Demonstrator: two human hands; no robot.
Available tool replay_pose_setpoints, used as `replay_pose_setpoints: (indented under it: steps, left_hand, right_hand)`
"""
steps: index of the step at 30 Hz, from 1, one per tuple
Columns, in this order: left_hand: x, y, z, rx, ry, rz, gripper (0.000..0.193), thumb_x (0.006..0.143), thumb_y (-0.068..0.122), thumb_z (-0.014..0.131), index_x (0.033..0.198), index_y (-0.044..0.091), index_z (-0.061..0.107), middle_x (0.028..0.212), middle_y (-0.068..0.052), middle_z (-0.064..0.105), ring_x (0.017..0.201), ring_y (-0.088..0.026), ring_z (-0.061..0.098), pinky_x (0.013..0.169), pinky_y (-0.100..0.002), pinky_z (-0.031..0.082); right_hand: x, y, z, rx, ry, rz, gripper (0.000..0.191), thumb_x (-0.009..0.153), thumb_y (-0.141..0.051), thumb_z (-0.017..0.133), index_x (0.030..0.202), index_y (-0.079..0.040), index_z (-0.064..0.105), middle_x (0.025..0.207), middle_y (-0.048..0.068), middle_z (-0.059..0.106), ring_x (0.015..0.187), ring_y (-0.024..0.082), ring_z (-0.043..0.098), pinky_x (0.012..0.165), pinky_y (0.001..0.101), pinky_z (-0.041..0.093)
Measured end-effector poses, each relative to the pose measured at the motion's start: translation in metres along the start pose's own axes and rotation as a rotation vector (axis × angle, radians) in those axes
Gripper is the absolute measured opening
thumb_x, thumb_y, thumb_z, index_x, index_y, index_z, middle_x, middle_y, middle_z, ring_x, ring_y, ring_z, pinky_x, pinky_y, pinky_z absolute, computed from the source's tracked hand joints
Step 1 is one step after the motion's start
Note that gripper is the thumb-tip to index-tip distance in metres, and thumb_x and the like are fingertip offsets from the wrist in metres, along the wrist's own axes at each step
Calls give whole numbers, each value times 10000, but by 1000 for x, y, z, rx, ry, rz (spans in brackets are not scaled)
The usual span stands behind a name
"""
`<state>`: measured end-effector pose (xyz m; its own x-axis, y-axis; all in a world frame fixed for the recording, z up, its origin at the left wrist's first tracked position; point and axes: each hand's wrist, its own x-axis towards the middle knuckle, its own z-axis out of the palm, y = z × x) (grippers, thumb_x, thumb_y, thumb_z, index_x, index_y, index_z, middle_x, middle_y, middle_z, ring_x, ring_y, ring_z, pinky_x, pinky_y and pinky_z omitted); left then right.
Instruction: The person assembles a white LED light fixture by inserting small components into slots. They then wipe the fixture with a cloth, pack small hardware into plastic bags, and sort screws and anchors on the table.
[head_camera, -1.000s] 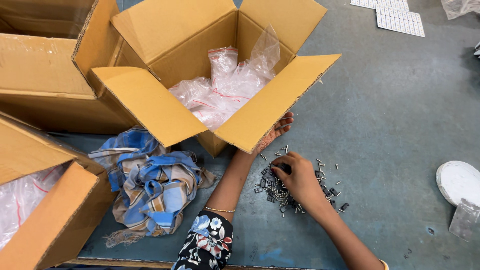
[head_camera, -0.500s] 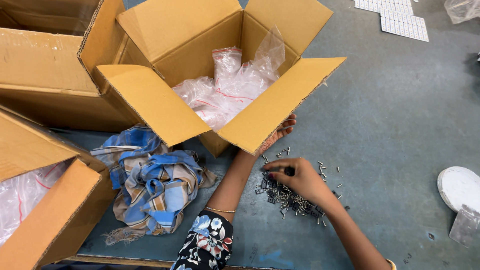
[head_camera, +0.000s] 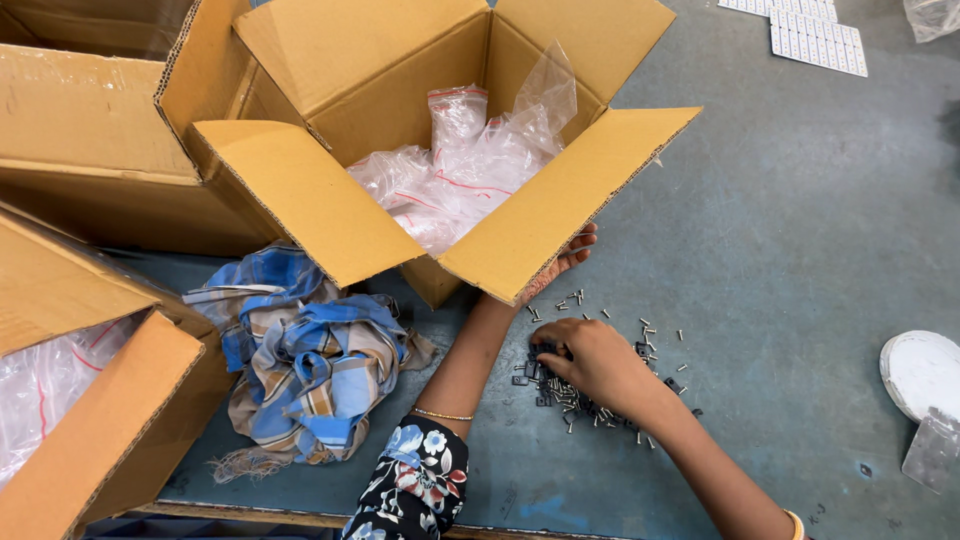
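A pile of small dark and silvery metal parts (head_camera: 580, 400) lies on the grey-blue table (head_camera: 800, 230). My right hand (head_camera: 592, 362) rests on top of the pile, fingers curled down and pinching into the parts at its left side. My left hand (head_camera: 566, 257) reaches under the near right flap of an open cardboard box (head_camera: 560, 205). Only its straight fingertips show past the flap's edge; the palm is hidden. Inside the box lie clear plastic bags with red seal strips (head_camera: 460, 170).
A crumpled blue and brown checked cloth (head_camera: 300, 360) lies left of my arms. More cardboard boxes stand at the left (head_camera: 90, 160) and near left (head_camera: 110, 440). A white round lid (head_camera: 920, 370) and a small clear bag (head_camera: 930, 452) sit at the right edge. White blister sheets (head_camera: 815, 40) lie far right.
My right hand has slid left and a little nearer across the pile, fingers curling into the parts. My left hand stays under the flap.
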<state>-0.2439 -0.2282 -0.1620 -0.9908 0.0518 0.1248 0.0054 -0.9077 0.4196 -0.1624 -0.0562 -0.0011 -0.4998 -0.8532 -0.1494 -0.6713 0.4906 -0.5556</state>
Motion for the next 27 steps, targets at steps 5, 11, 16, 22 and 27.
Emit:
replay_pose_setpoints:
  steps: [5, 11, 16, 22, 27]
  left_hand:
    - [-3, 1, 1, 13, -17, 7, 413, 1058, 240, 584, 1380, -18, 554, 1299, -210, 636, 1199, -326, 627, 1041, -437, 523]
    - [-2, 0, 1, 18, -1, 4, 412, 1062, 239, 584, 1381, -21, 552, 1301, -210, 632, 1197, -326, 626, 1039, -433, 521]
    - [-1, 1, 0, -39, -26, 6, 414, 1062, 249, 582, 1368, -30, 563, 1284, -221, 645, 1183, -333, 633, 1029, -442, 526]
    - [-2, 2, 0, -27, -12, -8, 410, 1065, 251, 578, 1369, -24, 568, 1292, -210, 651, 1193, -320, 636, 1038, -438, 524]
    - [-3, 2, 6, 28, -4, 16, 396, 1062, 242, 587, 1366, -12, 570, 1277, -203, 651, 1182, -317, 637, 1028, -435, 526]
  right_hand:
    - [5, 4, 2, 108, -8, -10, 235, 794, -177, 783, 961, -27, 715, 870, 134, 744, 741, 293, 705, 726, 396, 568]
    - [7, 7, 5, 107, -100, 34, 215, 794, -186, 796, 914, -25, 717, 782, 136, 715, 672, 287, 668, 683, 389, 551]
    - [2, 17, 8, 285, -26, 37, 168, 811, -139, 793, 927, -29, 743, 708, 85, 642, 634, 198, 586, 617, 349, 513]
    - [-14, 40, -12, 1394, -62, 334, 191, 939, -169, 618, 1010, 5, 581, 808, 12, 645, 705, 112, 579, 578, 261, 443]
    - [-18, 45, -10, 1192, -62, 380, 261, 956, -193, 602, 1078, 8, 716, 805, 37, 633, 676, 122, 545, 557, 277, 425]
